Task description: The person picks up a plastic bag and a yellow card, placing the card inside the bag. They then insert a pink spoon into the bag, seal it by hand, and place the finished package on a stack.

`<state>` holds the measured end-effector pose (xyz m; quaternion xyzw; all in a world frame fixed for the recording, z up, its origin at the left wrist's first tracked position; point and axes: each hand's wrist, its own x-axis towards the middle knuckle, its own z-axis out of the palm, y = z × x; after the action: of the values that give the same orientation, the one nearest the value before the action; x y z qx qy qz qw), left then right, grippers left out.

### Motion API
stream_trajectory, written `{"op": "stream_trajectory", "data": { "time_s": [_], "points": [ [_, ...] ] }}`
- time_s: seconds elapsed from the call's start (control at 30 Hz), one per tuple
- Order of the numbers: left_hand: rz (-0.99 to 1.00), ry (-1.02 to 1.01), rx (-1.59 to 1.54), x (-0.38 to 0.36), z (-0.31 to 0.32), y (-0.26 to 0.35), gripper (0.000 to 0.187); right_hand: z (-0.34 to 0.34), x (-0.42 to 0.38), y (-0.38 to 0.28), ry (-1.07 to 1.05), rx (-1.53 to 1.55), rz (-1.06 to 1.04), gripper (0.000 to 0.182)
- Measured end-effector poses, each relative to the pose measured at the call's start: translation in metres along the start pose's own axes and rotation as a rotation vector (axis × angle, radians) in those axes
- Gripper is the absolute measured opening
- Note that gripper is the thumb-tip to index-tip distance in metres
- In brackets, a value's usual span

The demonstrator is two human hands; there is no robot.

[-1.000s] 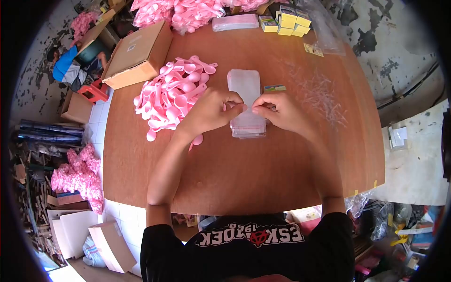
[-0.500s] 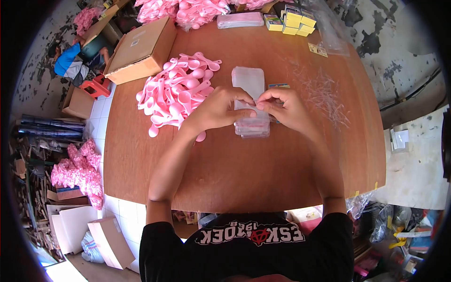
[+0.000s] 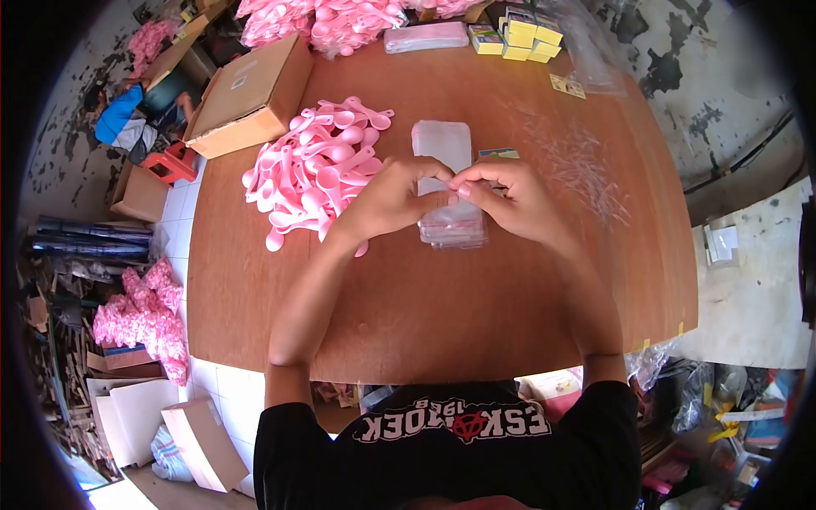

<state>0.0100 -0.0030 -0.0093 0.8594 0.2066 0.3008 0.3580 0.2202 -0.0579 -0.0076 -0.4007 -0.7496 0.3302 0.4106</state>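
My left hand [image 3: 395,197] and my right hand [image 3: 513,201] meet fingertip to fingertip above a stack of clear plastic bags [image 3: 442,140]. Both are closed in a pinch, thumb against fingers. Whatever lies between the fingertips is too small to make out. The hands hide the middle of the bag stack; its near end shows below them. Left of my left hand spreads a heap of pink plastic spoons [image 3: 327,174]. A small printed card [image 3: 499,154] lies just beyond my right hand, partly covered by it.
Thin clear plastic strips [image 3: 582,166] are scattered on the wooden table [image 3: 442,314] at right. A cardboard box [image 3: 251,93] stands back left. Along the far edge sit bagged pink spoons [image 3: 353,25], a bag bundle [image 3: 425,36] and small yellow boxes [image 3: 518,38]. Another person [image 3: 123,119] sits far left.
My fingertips have drawn closer together, the right ones now touching the left. The whole view has shifted slightly; the spoons and bag stack look unmoved on the table.
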Motion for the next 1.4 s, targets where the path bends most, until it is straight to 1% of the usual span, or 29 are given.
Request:
{"op": "stream_trajectory", "data": {
  "time_s": [0.07, 0.1, 0.17, 0.2, 0.27, 0.3, 0.33, 0.37, 0.4, 0.47, 0.5, 0.6, 0.67, 0.7, 0.73, 0.77, 0.8, 0.87, 0.9, 0.97, 1.07, 1.13, 1.17, 1.2, 1.23, 1.27, 1.3, 1.33, 1.4],
  "points": [
    [-0.084, 0.019, -0.08, -0.001, 0.002, 0.0, 0.016, -0.002, 0.0, -0.005, 0.039, -0.048, -0.029, 0.017],
    [-0.083, 0.022, -0.084, -0.001, 0.002, -0.002, 0.016, -0.004, 0.0, -0.007, 0.035, -0.051, -0.027, 0.017],
    [-0.129, 0.088, -0.153, -0.002, 0.001, -0.007, 0.013, -0.012, -0.002, -0.008, 0.027, -0.116, 0.195, 0.018],
    [-0.128, 0.088, -0.153, -0.002, 0.001, -0.007, 0.013, -0.017, -0.003, -0.009, 0.026, -0.117, 0.195, 0.018],
    [-0.194, 0.273, -0.527, -0.003, -0.001, -0.006, 0.009, -0.028, -0.004, -0.01, -0.137, -0.556, 0.295, 0.023],
    [-0.178, 0.284, -0.563, -0.002, -0.004, -0.006, 0.01, -0.031, -0.008, -0.007, -0.136, -0.556, 0.295, 0.023],
    [-0.177, 0.284, -0.563, -0.002, -0.007, -0.005, 0.01, -0.032, -0.012, -0.001, -0.199, -0.662, 0.303, 0.03],
    [-0.209, 0.328, -0.54, -0.002, -0.01, -0.003, 0.009, -0.032, -0.015, 0.004, -0.262, -0.768, 0.31, 0.037],
    [-0.24, 0.372, -0.518, -0.002, -0.012, -0.002, 0.009, -0.03, -0.018, 0.009, -0.262, -0.769, 0.31, 0.037],
    [-0.228, 0.391, -0.512, -0.002, -0.013, -0.003, 0.01, -0.025, -0.024, 0.017, -0.2, -0.891, 0.271, 0.046],
    [-0.228, 0.406, -0.537, -0.002, -0.013, -0.001, 0.011, -0.024, -0.024, 0.018, -0.201, -0.891, 0.272, 0.046],
    [-0.206, 0.42, -0.579, -0.001, -0.012, -0.002, 0.013, -0.025, -0.021, 0.023, -0.197, -0.908, 0.282, 0.041],
    [-0.183, 0.42, -0.595, -0.001, -0.013, 0.0, 0.015, -0.034, -0.023, 0.035, -0.255, -0.834, 0.233, 0.028],
    [-0.229, 0.409, -0.596, -0.001, -0.014, 0.004, 0.017, -0.037, -0.023, 0.037, -0.253, -0.835, 0.233, 0.028],
    [-0.273, 0.399, -0.596, -0.001, -0.015, 0.007, 0.02, -0.04, -0.023, 0.039, -0.265, -0.806, 0.228, 0.02],
    [-0.27, 0.398, -0.595, -0.001, -0.016, 0.008, 0.02, -0.042, -0.023, 0.039, -0.276, -0.777, 0.224, 0.013],
    [-0.293, 0.381, -0.594, -0.002, -0.016, 0.009, 0.022, -0.043, -0.022, 0.036, -0.274, -0.778, 0.222, 0.013],
    [-0.314, 0.365, -0.592, -0.001, -0.016, 0.009, 0.024, -0.045, -0.02, 0.025, -0.144, -0.733, 0.261, 0.01],
    [-0.285, 0.37, -0.625, -0.002, -0.014, 0.007, 0.024, -0.047, -0.019, 0.021, -0.143, -0.734, 0.258, 0.01],
    [-0.254, 0.378, -0.657, -0.001, -0.013, 0.006, 0.025, -0.049, -0.016, 0.015, -0.075, -0.887, 0.223, 0.011],
    [-0.237, 0.369, -0.659, -0.001, -0.013, 0.007, 0.024, -0.05, -0.013, 0.003, -0.074, -0.842, 0.262, 0.011],
    [-0.327, 0.354, -0.575, -0.001, -0.013, 0.007, 0.024, -0.056, -0.013, -0.003, -0.083, -0.814, 0.239, 0.012],
    [-0.329, 0.357, -0.573, -0.001, -0.012, 0.007, 0.024, -0.059, -0.013, -0.006, -0.096, -0.785, 0.213, 0.013],
    [-0.285, 0.354, -0.578, 0.0, -0.01, 0.006, 0.024, -0.06, -0.013, -0.011, -0.1, -0.782, 0.207, 0.013],
    [-0.24, 0.351, -0.582, 0.0, -0.009, 0.005, 0.024, -0.059, -0.014, -0.017, 0.076, -0.657, 0.175, 0.013],
    [-0.241, 0.359, -0.577, 0.0, -0.008, 0.003, 0.024, -0.059, -0.016, -0.02, 0.248, -0.526, 0.142, 0.013],
    [-0.271, 0.34, -0.553, 0.0, -0.007, 0.001, 0.025, -0.058, -0.016, -0.022, 0.34, -0.362, 0.093, 0.018],
    [-0.3, 0.32, -0.53, 0.0, -0.006, 0.0, 0.026, -0.056, -0.017, -0.024, 0.335, -0.359, 0.087, 0.018],
    [-0.294, 0.296, -0.527, 0.001, -0.005, 0.001, 0.027, -0.053, -0.017, -0.037, 0.582, -0.115, -0.048, 0.018]
  ]
}}
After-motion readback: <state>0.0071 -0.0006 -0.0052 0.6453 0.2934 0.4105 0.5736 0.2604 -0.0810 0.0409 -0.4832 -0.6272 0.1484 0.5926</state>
